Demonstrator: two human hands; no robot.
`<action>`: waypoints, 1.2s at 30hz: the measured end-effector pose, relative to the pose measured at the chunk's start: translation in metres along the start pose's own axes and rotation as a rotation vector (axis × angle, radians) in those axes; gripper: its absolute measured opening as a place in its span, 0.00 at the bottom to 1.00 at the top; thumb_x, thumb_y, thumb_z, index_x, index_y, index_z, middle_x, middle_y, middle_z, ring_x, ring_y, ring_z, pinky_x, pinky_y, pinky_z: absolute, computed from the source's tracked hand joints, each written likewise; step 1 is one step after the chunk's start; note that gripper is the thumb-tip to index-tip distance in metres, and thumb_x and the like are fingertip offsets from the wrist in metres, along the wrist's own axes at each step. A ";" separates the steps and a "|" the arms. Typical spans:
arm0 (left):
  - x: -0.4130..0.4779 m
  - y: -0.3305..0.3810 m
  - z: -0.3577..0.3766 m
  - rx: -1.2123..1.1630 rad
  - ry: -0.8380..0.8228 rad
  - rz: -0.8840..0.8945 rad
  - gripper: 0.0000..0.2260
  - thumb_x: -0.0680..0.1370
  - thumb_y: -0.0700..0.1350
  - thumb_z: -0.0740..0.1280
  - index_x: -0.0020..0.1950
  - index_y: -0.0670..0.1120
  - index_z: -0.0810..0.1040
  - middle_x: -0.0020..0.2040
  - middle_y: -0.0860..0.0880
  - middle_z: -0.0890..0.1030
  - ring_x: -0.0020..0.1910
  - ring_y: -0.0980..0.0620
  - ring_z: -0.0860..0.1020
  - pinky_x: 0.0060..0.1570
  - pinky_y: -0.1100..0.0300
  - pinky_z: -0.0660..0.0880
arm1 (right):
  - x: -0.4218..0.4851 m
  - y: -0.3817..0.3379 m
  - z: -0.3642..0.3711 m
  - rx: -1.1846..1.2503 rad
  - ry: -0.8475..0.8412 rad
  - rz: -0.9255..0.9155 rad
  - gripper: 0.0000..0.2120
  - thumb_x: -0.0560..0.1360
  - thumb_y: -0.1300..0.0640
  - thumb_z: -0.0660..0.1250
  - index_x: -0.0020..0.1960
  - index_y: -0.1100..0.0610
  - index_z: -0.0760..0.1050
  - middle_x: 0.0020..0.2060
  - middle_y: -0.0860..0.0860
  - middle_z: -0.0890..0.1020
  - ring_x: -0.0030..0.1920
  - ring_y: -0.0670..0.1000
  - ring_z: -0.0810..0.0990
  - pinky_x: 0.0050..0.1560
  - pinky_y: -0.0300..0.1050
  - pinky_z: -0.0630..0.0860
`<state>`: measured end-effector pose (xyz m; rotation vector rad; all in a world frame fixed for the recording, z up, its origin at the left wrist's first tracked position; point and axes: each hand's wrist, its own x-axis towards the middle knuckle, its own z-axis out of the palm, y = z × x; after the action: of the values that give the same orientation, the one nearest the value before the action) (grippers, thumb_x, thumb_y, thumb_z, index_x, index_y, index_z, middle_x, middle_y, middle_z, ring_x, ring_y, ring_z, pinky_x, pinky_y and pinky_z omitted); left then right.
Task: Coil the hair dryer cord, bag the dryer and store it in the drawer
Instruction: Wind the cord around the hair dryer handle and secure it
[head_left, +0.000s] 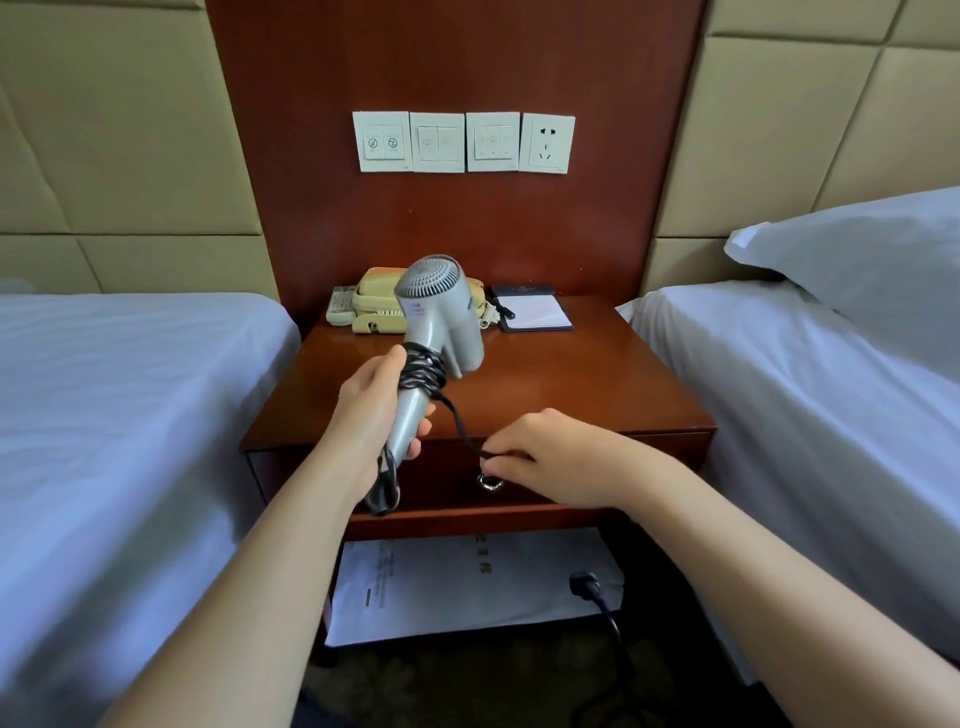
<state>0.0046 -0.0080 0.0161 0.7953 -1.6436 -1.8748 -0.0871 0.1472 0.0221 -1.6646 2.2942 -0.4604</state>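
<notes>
Hair dryer (439, 322) upright over the surface (597, 384), handle closed in my left hand (374, 410); cord (457, 415) runs down-right to my right hand's (545, 457) pinching grip, nearer for wrapping.

A yellow phone (375, 306), a remote (340, 306) and a notepad (535, 312) sit on the counter (571, 379). Four white wall plates (464, 142) hang above. A bed (114, 415) stands on each side.

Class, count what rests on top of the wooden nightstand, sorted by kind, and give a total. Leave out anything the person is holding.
Telephone: 1
Remote control: 1
Notepad folder: 1
Total: 3
The hair dryer is in the left hand, so it is not counted.
</notes>
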 end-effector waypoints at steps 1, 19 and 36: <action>-0.001 -0.001 0.002 0.057 0.014 0.028 0.14 0.80 0.54 0.58 0.57 0.45 0.75 0.34 0.43 0.78 0.24 0.51 0.73 0.23 0.62 0.69 | -0.001 -0.004 0.001 -0.027 -0.013 0.004 0.16 0.79 0.53 0.59 0.35 0.58 0.69 0.32 0.51 0.73 0.34 0.55 0.73 0.39 0.51 0.70; -0.025 -0.005 0.033 0.483 -0.419 -0.023 0.42 0.68 0.73 0.36 0.57 0.47 0.76 0.35 0.44 0.77 0.27 0.51 0.74 0.24 0.63 0.66 | -0.008 -0.023 -0.028 -0.310 0.373 -0.126 0.11 0.72 0.44 0.67 0.40 0.51 0.72 0.31 0.46 0.72 0.39 0.56 0.74 0.32 0.44 0.62; -0.035 -0.003 0.035 0.855 -0.577 0.258 0.21 0.80 0.55 0.55 0.44 0.38 0.74 0.26 0.45 0.77 0.18 0.53 0.72 0.20 0.62 0.67 | -0.016 0.016 -0.046 -0.138 0.487 0.030 0.27 0.66 0.34 0.67 0.24 0.52 0.62 0.22 0.48 0.65 0.26 0.47 0.63 0.30 0.41 0.60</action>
<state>0.0036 0.0416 0.0192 0.2899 -2.8265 -1.2334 -0.1143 0.1712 0.0582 -1.7268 2.7431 -0.7914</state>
